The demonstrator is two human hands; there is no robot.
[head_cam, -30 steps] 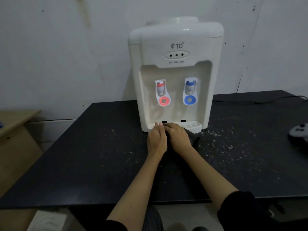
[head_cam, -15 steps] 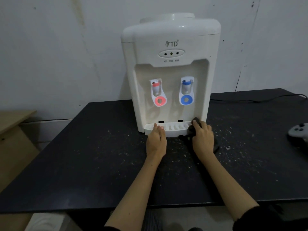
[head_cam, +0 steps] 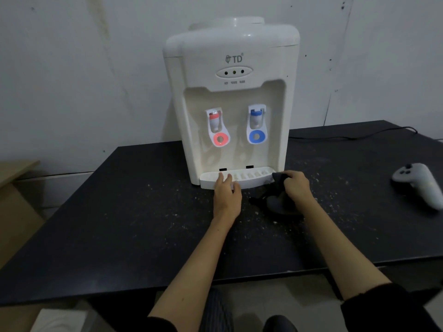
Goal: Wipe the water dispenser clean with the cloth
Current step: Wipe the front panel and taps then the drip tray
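Cloth [head_cam: 275,192] is bunched in the right hand [head_cam: 296,188], its fingers curled round it, pressed against the drip tray's [head_cam: 249,180] right end. The tray's length runs leftward to the left hand [head_cam: 226,195] (fingers flat, steadying it) on the water dispenser [head_cam: 230,97].

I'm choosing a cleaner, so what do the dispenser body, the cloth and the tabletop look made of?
Water dispenser: glossy white moulded plastic, judging by soft highlights and rounded corners. Cloth: dark, limp woven or microfibre fabric that folds and bunches. Table: matte black, probably laminate board, flecked with pale crumbs.
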